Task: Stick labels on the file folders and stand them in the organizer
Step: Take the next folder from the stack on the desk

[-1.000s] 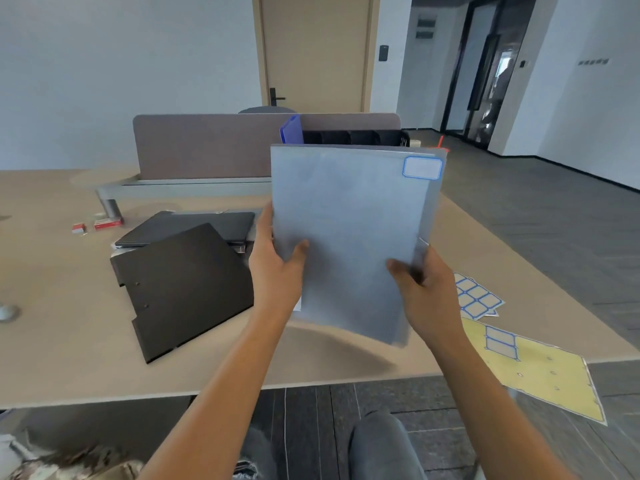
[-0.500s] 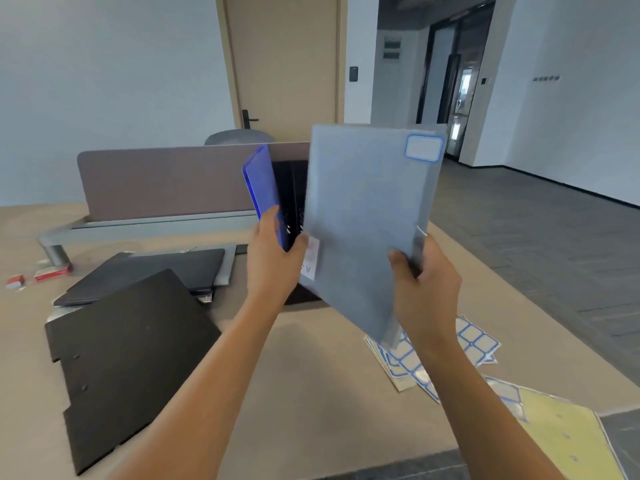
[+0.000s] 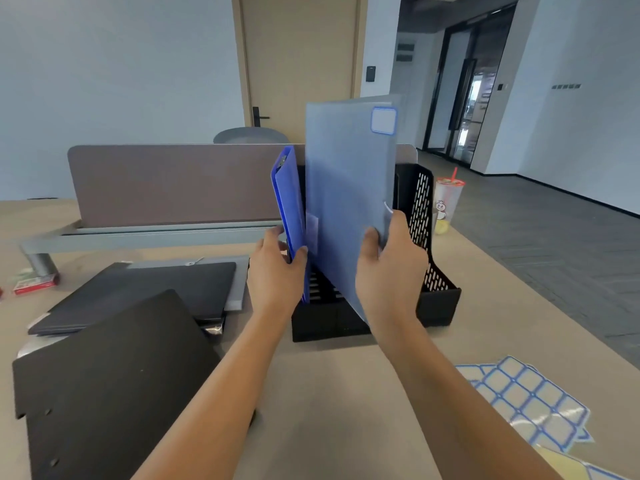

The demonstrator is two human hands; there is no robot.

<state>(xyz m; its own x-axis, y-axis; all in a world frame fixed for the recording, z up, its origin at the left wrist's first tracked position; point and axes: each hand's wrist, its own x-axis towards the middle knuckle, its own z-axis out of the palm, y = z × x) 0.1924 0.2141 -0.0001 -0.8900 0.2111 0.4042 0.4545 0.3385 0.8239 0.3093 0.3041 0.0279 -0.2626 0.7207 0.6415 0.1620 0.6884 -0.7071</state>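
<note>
My right hand [image 3: 388, 268] grips the lower right edge of a pale grey-blue folder [image 3: 346, 202], held upright over the black mesh organizer [image 3: 429, 265]. A blue-bordered white label [image 3: 383, 120] sits at the folder's top right corner. My left hand [image 3: 277, 271] pinches the lower edge of a bright blue folder [image 3: 289, 202] that stands in the organizer's left slot, tilted slightly left. The grey-blue folder's bottom corner reaches down into the organizer beside it.
Black and grey folders [image 3: 114, 358] lie stacked on the desk at the left. Label sheets [image 3: 530, 400] lie at the front right. A grey desk divider [image 3: 173, 181] runs behind. A drink cup with a red straw [image 3: 446, 202] stands right of the organizer. A small red box [image 3: 34, 282] is far left.
Both hands moved forward to the organizer. The grey-blue folder turned upright and came down toward a slot. My left hand left that folder and took the standing blue folder's edge.
</note>
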